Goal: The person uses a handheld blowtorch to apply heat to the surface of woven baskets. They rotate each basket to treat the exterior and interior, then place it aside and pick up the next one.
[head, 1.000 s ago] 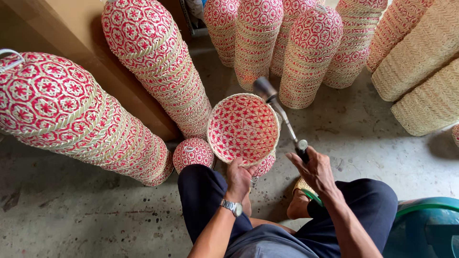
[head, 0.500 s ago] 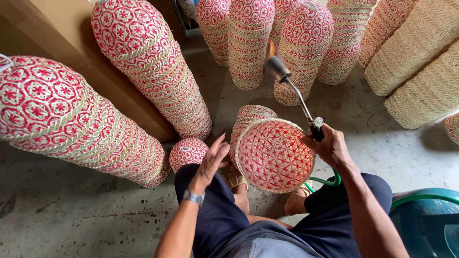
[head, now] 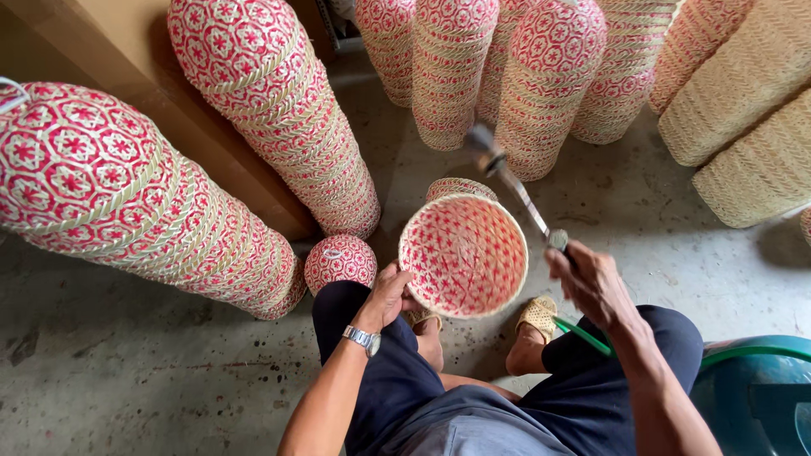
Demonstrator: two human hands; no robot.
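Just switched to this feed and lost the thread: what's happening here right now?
A seated person holds a red-and-cream woven basket by its rim with the left hand, its open side facing the camera. The right hand grips a long metal nozzle tool, fed by a green hose, angled up past the basket's rim. Tall stacks of matching baskets lean around them, with plain straw-coloured stacks on the right.

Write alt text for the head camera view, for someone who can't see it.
A seated person's left hand holds a round red-and-cream woven basket with its opening facing the camera, while the right hand grips a slim metal torch-like tool with a green hose beside its rim. Tall stacks of matching baskets and plain straw-coloured ones lean around them on a concrete floor.
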